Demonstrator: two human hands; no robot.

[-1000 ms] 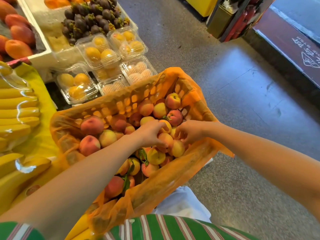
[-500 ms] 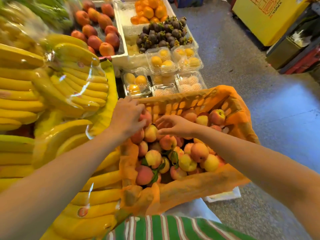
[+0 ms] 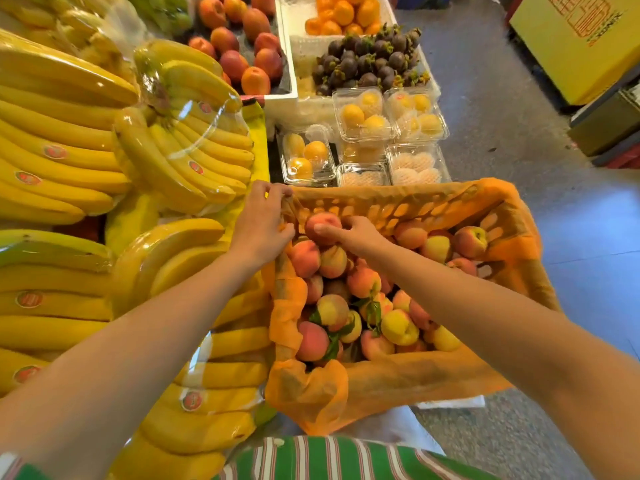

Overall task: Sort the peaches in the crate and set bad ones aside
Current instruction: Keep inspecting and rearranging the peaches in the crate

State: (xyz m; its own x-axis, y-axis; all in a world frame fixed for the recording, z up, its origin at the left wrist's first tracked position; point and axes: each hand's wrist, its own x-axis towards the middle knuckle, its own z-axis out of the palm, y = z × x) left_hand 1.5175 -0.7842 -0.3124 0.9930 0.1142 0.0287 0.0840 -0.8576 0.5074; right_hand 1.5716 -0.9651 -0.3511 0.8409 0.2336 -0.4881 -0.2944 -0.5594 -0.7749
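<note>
Head view: the right hand curls its fingers round a peach at the far left corner of the crate, above the heaped peaches. The left hand pinches the orange liner at that corner, just beside the bananas. A hard squeeze could bruise the fruit, and a loose one could drop it onto the pile. Tugging the liner may shift the heap and roll peaches about.
</note>
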